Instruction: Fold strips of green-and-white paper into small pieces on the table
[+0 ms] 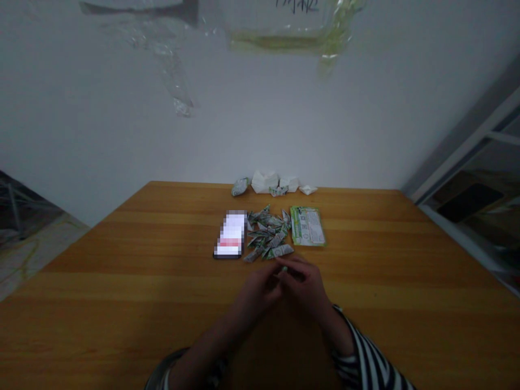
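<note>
My left hand and my right hand meet at the fingertips over the table, close to its near middle. Both are closed in a pinch. Between the fingertips shows a bit of a small green-and-white wrapper; the fingers hide most of it. Just beyond my hands lies a loose pile of narrow, folded green-and-white wrappers. Left of the pile a phone lies with its screen lit and blurred out. On the right, a flat green-and-white printed packet rests on the table.
Along the back edge of the wooden table, against the wall, sit crumpled white tissues and a crumpled green-and-white wrapper ball. Clear tape and yellowish tape cling to the wall. A shelf stands at the right.
</note>
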`<state>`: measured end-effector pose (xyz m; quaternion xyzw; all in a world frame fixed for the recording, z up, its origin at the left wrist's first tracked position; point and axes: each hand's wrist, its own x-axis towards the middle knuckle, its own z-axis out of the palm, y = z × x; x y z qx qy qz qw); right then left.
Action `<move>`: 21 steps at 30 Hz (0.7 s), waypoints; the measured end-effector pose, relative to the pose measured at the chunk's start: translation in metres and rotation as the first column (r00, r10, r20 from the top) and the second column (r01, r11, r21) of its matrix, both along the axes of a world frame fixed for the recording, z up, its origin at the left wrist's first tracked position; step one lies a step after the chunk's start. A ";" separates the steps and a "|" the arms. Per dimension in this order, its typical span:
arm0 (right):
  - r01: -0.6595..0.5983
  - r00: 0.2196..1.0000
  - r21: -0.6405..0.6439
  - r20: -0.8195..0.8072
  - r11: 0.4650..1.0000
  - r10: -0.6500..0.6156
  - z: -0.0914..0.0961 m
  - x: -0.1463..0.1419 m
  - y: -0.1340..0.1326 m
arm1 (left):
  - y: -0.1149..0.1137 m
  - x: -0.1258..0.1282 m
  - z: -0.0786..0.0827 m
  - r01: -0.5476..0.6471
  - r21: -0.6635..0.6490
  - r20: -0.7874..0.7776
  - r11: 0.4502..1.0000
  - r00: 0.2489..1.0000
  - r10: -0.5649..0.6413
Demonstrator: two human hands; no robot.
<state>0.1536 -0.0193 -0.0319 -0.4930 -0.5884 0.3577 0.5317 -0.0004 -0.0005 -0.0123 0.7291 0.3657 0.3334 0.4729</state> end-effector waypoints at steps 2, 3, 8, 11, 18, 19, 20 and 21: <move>-0.032 0.994 0.055 0.105 0.998 0.026 0.000 -0.002 -0.002 | -0.001 -0.001 -0.005 -0.034 0.022 -0.037 0.999 0.999 0.035; -0.046 0.987 0.082 0.156 0.996 0.032 0.001 -0.003 -0.003 | -0.002 -0.001 -0.007 -0.056 0.029 -0.047 0.998 0.997 0.057; -0.065 0.933 0.173 0.359 0.983 -0.002 -0.002 -0.004 -0.007 | -0.002 -0.002 -0.012 -0.136 -0.025 0.047 0.990 0.989 0.137; -0.039 0.943 0.217 0.331 0.975 -0.036 -0.004 -0.003 -0.007 | 0.002 -0.001 -0.012 -0.140 -0.239 0.239 0.961 0.951 0.198; 0.045 0.998 0.169 0.024 0.985 -0.050 -0.003 0.002 0.000 | 0.010 -0.001 -0.010 0.081 -0.685 0.462 0.724 0.816 0.346; 0.015 1.000 0.164 0.022 0.986 -0.019 -0.003 0.002 0.001 | 0.011 -0.002 -0.010 0.032 -0.676 0.435 0.736 0.823 0.365; -0.019 1.000 0.160 0.021 0.987 0.015 -0.003 0.001 0.001 | 0.012 -0.003 -0.011 -0.033 -0.653 0.401 0.757 0.833 0.382; -0.046 0.999 0.153 0.012 0.987 0.045 -0.002 0.001 0.001 | 0.013 -0.004 -0.012 -0.099 -0.617 0.362 0.780 0.845 0.394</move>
